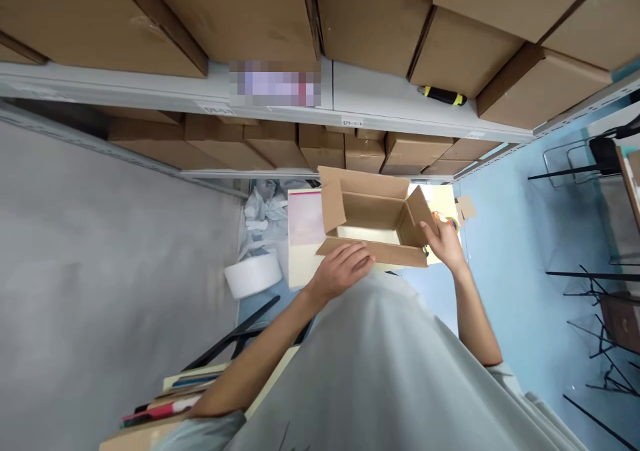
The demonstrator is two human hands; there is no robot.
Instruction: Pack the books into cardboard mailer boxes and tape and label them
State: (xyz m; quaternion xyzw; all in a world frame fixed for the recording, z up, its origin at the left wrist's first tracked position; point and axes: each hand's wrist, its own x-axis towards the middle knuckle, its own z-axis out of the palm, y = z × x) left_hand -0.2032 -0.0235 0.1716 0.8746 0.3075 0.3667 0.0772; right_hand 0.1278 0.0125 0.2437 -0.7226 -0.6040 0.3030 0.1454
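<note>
An open cardboard box is in front of me over the pale work table, its top flaps folded outward. A pale patch shows at the bottom of the box; I cannot tell if it is the table seen through it. My left hand is closed over the near flap, fingers bent across its edge and the thumb partly hidden. At the right end, my right hand grips the side flap, with the thumb on its inner face. Close behind that hand lies a roll of tape, partly covered.
A metal shelf full of cardboard boxes spans the back, with a black and yellow utility knife on it. Left of the table are a white roll and plastic bags. Folding chairs stand at right.
</note>
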